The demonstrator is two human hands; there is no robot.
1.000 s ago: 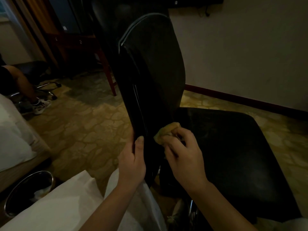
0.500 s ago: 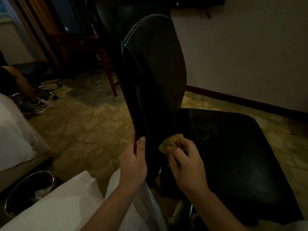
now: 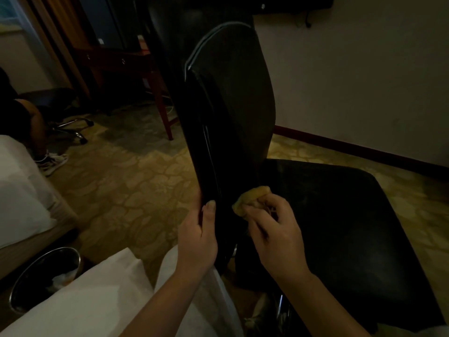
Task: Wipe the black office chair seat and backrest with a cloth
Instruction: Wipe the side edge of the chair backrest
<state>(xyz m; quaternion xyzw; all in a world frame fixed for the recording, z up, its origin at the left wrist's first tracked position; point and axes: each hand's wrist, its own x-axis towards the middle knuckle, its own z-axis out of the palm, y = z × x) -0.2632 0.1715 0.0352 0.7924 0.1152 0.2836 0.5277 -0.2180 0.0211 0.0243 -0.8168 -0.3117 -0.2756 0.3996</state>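
Bin [image 3: 43,278]: round, metal-rimmed, on the floor [image 3: 126,190] at far lower left.
Left hand [image 3: 197,242]: clamped on the lower side edge of the backrest [image 3: 230,105], thumb laid up the near face, fingers hidden behind; judged a bracing hold.
Backrest: tall, narrow, upright, seen nearly edge-on; smooth black leather-like skin, pale piping round the top; judged stiff in frame, padded on the face, prone to swivel unless braced at the edge.
Cloth [image 3: 251,197]: small, yellow, soft, bunched into a wad; pressed into the crease where backrest meets seat [image 3: 345,227]; light, best kept balled under the fingertips.
Right hand [image 3: 274,229]: curled round the cloth, pinching it against the black surface.
Seat: broad pad with rounded corners, faintly glossy, probably slick; right of the backrest.
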